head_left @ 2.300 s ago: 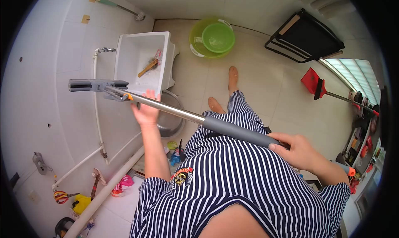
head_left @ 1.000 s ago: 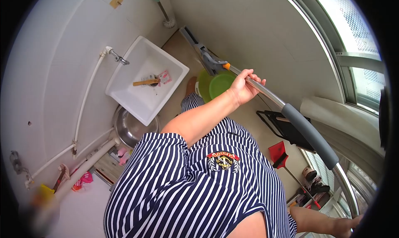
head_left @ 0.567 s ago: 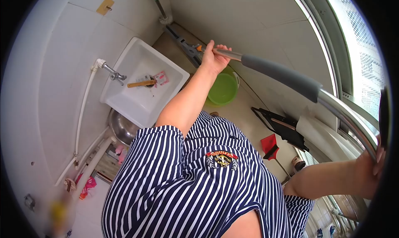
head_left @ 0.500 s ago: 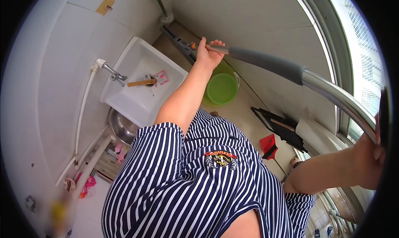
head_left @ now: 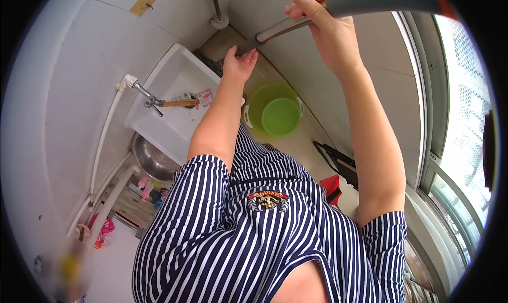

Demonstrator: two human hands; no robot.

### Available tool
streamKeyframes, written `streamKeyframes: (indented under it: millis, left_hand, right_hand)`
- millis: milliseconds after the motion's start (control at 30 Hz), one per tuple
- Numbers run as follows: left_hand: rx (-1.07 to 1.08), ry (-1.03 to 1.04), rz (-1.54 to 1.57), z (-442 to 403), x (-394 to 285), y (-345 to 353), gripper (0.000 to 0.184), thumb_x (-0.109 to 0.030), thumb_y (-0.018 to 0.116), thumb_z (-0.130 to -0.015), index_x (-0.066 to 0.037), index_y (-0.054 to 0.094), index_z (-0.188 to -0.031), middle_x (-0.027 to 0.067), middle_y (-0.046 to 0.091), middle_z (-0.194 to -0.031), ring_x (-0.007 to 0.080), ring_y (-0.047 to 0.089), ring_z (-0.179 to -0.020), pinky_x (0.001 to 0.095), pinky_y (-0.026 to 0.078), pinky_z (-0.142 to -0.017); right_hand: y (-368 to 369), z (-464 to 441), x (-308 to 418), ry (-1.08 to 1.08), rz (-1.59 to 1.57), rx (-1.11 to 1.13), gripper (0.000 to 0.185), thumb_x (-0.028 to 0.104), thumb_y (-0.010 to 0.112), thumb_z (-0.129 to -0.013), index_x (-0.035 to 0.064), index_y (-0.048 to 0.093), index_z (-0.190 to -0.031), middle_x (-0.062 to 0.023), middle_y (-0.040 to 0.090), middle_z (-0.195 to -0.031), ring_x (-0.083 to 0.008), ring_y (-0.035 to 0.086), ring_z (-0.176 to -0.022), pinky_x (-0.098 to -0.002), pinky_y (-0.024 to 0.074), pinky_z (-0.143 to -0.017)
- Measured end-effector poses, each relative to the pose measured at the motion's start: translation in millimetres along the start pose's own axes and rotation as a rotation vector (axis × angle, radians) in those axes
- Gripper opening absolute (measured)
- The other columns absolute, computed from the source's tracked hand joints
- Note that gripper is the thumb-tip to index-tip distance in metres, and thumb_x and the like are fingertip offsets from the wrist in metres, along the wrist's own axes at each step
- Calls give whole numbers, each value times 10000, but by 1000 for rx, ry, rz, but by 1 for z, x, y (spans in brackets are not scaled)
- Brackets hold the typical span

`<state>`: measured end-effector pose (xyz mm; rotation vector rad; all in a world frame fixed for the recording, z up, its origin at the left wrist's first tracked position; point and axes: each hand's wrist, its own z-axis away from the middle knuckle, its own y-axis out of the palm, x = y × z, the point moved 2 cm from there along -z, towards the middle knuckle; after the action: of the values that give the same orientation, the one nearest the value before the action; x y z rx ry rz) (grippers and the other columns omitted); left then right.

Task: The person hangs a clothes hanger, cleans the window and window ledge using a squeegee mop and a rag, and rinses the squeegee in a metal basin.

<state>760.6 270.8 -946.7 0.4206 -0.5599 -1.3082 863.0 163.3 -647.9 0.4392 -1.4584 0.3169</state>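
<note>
A mop with a metal pole (head_left: 286,30) and grey foam grips slants from the corner up to the upper right. My left hand (head_left: 241,65) is closed round its lower grey section, beside the sink. Higher up, my right hand (head_left: 330,30) grips the pole where the dark foam sleeve begins. The mop head is mostly hidden behind my left hand and the sink edge. Below the pole, a light-green basin (head_left: 280,118) sits inside a larger yellow-green tub (head_left: 256,99) on the floor.
At left is a white sink (head_left: 172,65) with a tap (head_left: 151,99), a wooden-handled brush (head_left: 180,103) and a pink packet (head_left: 204,97). A metal bowl (head_left: 151,157) sits beneath it. A white-bristled brush (head_left: 219,21) hangs in the corner. A red dustpan (head_left: 330,187) lies near the right wall.
My right hand has moved from the far right edge up and inward along the pole. My left hand has shifted left and slightly down; the mop now tilts differently, its head lower behind the sink.
</note>
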Motion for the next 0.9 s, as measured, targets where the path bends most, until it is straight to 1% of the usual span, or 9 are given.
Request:
streamKeyframes:
  millis: [67,100,133,200,333,400,500,800,900]
  left_hand:
    - [35,46,-294,2,-9,-2,481,-92,498,-928,11,340,-1371,194,521,-1263,356,526,-1197,486,435,-1044]
    - [-26,210,-600,11,-8,5,656,-37,532,-831,29,285,-1435,190,474,-1355,350,497,-1253,486,413,-1065]
    - [-26,209,-600,18,-10,18,656,-37,532,-831,29,285,-1435,190,474,-1355,350,497,-1253,486,413,-1065]
    - [-151,340,-1331,21,-21,31,804,-133,650,-815,38,234,-1481,172,396,-1464,324,452,-1313,473,367,-1092]
    - [-18,389,-1445,4,-17,56,886,-324,722,-835,25,241,-1491,149,330,-1528,277,384,-1371,452,322,-1111]
    - [-84,201,-1471,3,-15,74,943,-490,710,-855,19,247,-1498,145,328,-1537,260,336,-1402,465,293,-1127]
    - [-101,164,-1584,1,-12,87,933,-563,658,-875,7,265,-1500,146,292,-1565,268,280,-1441,479,262,-1152]
    - [79,86,-1602,-24,10,127,859,-538,616,-913,-32,271,-1515,131,248,-1592,271,229,-1468,478,254,-1163]
    - [102,87,-1609,-18,14,129,831,-484,622,-918,-36,271,-1523,141,312,-1561,264,305,-1433,457,281,-1150]
  right_hand:
    - [-3,-12,19,67,152,133,355,255,743,-883,-1,608,-1090,-86,662,-998,-170,623,-938,-318,489,-842]
    - [0,-16,37,-6,116,183,466,290,760,-863,-2,575,-1174,-98,642,-1064,-183,606,-994,-333,472,-889]
    - [5,-20,55,-90,69,200,494,290,760,-861,0,553,-1204,-96,632,-1064,-186,602,-990,-335,470,-889]
    - [25,-27,86,-295,-79,170,555,290,759,-857,5,509,-1263,-92,611,-1065,-191,593,-982,-340,467,-889]
    - [11,-47,98,-431,-66,274,405,225,727,-886,15,541,-1178,-63,608,-959,-166,595,-901,-316,476,-829]
    - [11,-50,106,-442,0,271,308,193,710,-899,18,568,-1110,-51,607,-910,-151,595,-863,-303,477,-802]
    - [12,-50,120,-406,135,202,213,165,696,-907,15,597,-1021,-47,612,-889,-144,595,-848,-307,476,-805]
    - [12,-63,145,-519,385,217,233,195,707,-885,13,606,-989,-29,601,-851,-122,567,-804,-297,455,-771]
    - [16,-53,144,-393,366,97,210,179,703,-887,30,589,-981,-16,590,-839,-104,549,-771,-277,450,-710]
